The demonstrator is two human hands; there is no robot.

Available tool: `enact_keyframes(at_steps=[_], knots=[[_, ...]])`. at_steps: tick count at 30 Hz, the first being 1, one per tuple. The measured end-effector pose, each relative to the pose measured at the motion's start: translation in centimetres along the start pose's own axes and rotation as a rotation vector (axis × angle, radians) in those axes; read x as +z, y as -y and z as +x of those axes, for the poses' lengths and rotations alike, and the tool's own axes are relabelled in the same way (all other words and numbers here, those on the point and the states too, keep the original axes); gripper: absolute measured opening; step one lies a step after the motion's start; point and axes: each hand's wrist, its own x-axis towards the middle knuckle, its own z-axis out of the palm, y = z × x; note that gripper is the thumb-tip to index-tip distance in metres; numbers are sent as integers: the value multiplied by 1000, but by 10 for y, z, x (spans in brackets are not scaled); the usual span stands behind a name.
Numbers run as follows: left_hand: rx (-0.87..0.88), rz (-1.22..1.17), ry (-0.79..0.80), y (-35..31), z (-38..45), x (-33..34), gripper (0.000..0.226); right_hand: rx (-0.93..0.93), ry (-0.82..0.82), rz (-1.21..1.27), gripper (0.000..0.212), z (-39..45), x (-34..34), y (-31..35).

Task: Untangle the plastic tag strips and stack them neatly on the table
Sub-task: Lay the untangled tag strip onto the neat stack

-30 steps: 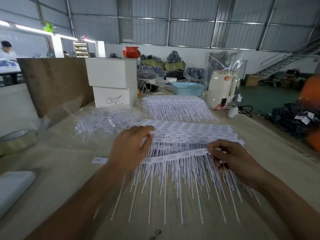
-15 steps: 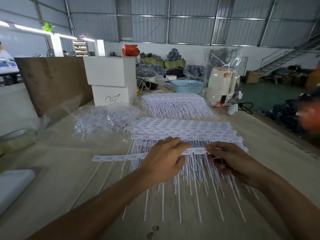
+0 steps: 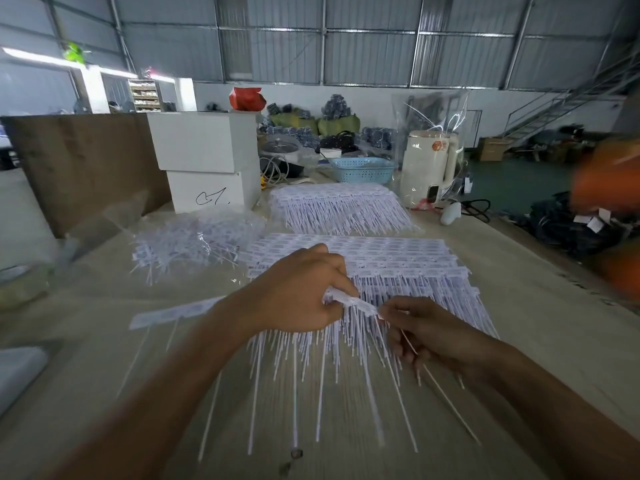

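Holding a thin white plastic strip (image 3: 349, 301) by its flat band, the left hand (image 3: 298, 292) and right hand (image 3: 426, 330) pinch it just above the neat stack (image 3: 363, 258) on the smooth tan table (image 3: 519, 306). Long skinny tails hang like comb teeth.

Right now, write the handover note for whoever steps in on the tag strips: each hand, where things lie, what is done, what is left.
Left hand: grip pinches the top bar of the tag strip in work, near its middle.
Right hand: grip pinches the same strip at its right end.
The strip's left end lies blurred over the table; its tails hang toward you, over the near stack.
Done: the near stack and a second neat stack behind it.
Left: align this strip and lay it on the near stack, then work through the tangled bundle in clear plastic at far left.
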Motion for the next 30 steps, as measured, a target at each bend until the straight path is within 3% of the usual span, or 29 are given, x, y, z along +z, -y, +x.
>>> enact_keyframes(at_steps=[4, 7, 10, 16, 21, 26, 30], knots=[[-77, -152, 101, 13, -4, 2, 23, -15, -41, 87, 19, 3, 2, -3], [-165, -218, -23, 9, -4, 18, 31, 3, -77, 205, 14, 4, 7, -6], [-121, -79, -72, -8, -1, 39, 36, -11, -106, 333, 14, 4, 16, -4], [-2, 244, -154, -12, 0, 48, 41, -47, -108, 325, 14, 0, 16, 2], [23, 251, -238, -13, -4, 45, 26, -120, -88, 204, 16, -1, 9, 1], [-78, -7, -249, -10, -7, 49, 27, -425, -138, -128, 16, -1, 4, 2], [-77, -59, -276, -10, -8, 52, 25, -583, -216, -391, 13, 2, 2, -2]])
